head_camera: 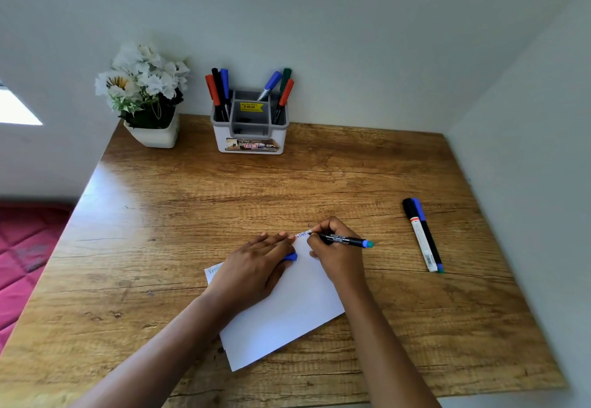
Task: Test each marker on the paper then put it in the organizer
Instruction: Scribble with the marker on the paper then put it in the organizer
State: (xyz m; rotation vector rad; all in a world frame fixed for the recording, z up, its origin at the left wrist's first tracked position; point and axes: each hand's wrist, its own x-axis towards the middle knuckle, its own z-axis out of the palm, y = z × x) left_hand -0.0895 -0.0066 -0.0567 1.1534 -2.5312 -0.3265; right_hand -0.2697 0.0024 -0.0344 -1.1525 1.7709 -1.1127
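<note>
A white sheet of paper (287, 308) lies tilted on the wooden table (224, 203), with coloured scribbles along its far edge. My right hand (335, 254) grips a black marker with a blue end (348, 241), its tip touching the paper's far corner. My left hand (256, 267) presses flat on the paper and holds a blue cap (291, 257) under its fingers. Two markers (423, 235) lie side by side on the table to the right. The white and grey organizer (252, 129) stands at the back against the wall, with several markers upright in its side compartments.
A white pot of white flowers (144, 97) stands at the back left corner, next to the organizer. Walls close the table at the back and the right. The table's left edge drops to a pink quilted surface (22, 254).
</note>
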